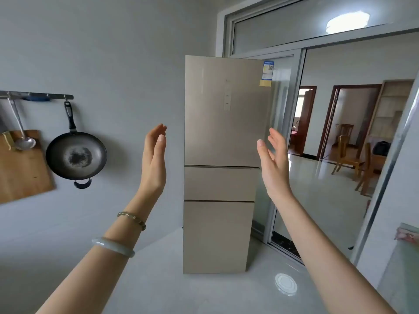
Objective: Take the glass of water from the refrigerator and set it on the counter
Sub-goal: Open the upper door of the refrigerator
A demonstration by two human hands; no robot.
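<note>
A tall beige refrigerator (222,137) with three doors stands straight ahead against the wall, all doors closed. My left hand (154,164) is raised in front of me, left of the fridge, palm facing right with fingers held straight. My right hand (272,164) is raised at the fridge's right edge, palm facing left, fingers spread. Both hands hold nothing and touch nothing. The glass of water is hidden from view, and no counter shows.
On the left wall a rail carries a black wok (76,155), a ladle (23,141) and a wooden cutting board (22,168). A sliding glass door (340,143) at right shows a room with wooden chairs (347,155). A round floor drain (286,283) lies near the fridge's base.
</note>
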